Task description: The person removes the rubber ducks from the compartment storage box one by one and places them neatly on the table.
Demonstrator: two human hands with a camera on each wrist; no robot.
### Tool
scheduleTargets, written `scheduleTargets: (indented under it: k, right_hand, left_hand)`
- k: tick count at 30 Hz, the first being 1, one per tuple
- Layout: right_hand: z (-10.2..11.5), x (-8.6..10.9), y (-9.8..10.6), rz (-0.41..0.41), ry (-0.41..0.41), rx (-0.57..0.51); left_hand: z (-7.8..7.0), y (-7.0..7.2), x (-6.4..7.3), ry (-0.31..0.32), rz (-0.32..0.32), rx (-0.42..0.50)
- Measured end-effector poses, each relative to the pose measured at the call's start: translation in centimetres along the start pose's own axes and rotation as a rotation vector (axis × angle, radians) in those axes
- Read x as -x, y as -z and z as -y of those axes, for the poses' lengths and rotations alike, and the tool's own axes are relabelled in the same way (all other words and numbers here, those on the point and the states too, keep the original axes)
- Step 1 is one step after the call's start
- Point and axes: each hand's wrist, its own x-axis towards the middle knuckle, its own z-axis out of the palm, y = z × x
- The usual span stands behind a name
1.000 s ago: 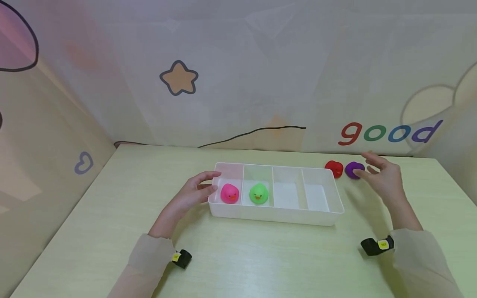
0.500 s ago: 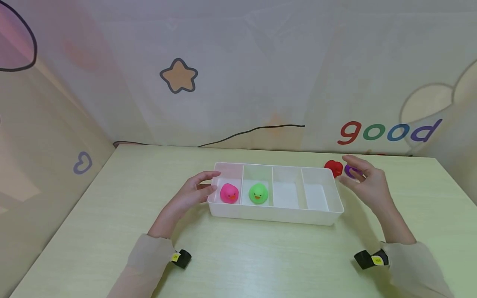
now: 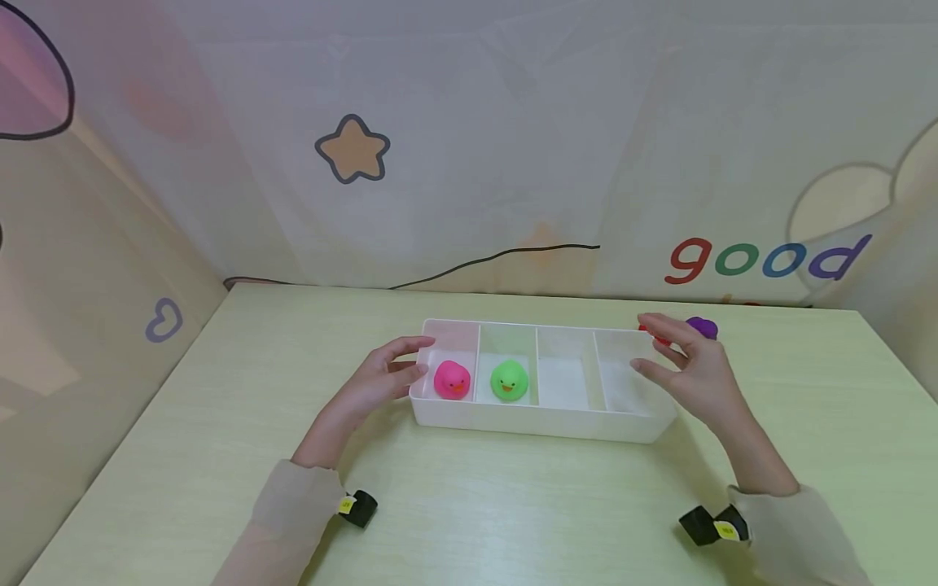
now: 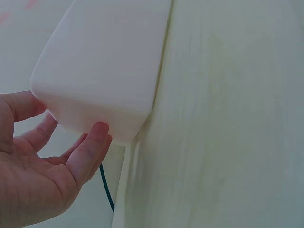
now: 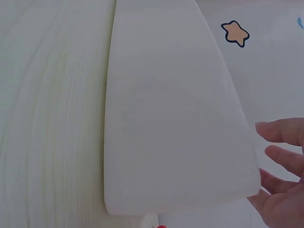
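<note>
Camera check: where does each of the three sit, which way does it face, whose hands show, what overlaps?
Head: worn on the head, facing forward and down at the tray on the table; left hand and right hand both show, with sleeves.
Left wrist: on that wrist, picture turned sideways, facing the tray's outside; left hand at frame left.
Right wrist: on that wrist, also sideways, facing the tray's outside; right hand at the right edge.
Head and right wrist share the orange star and right hand.

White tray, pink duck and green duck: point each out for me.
White tray (image 3: 542,423): head view, middle of its front wall.
Pink duck (image 3: 451,378): head view, just above its beak.
Green duck (image 3: 509,378): head view, just above its beak.
</note>
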Motion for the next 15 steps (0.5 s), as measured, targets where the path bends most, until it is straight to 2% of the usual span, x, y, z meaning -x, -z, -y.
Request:
scheduleTargets:
  k: [10,15]
  right_hand:
    - [1.2,0.0,-1.8,0.059,0.017,-0.058]
    - [1.8,-0.2,-3.0,0.078,0.060,-0.081]
  left_hand:
    - [-0.1,0.0,0.0,0.010,-0.010,-0.005]
    - [-0.1,0.0,0.1,0.005,-0.006,0.000]
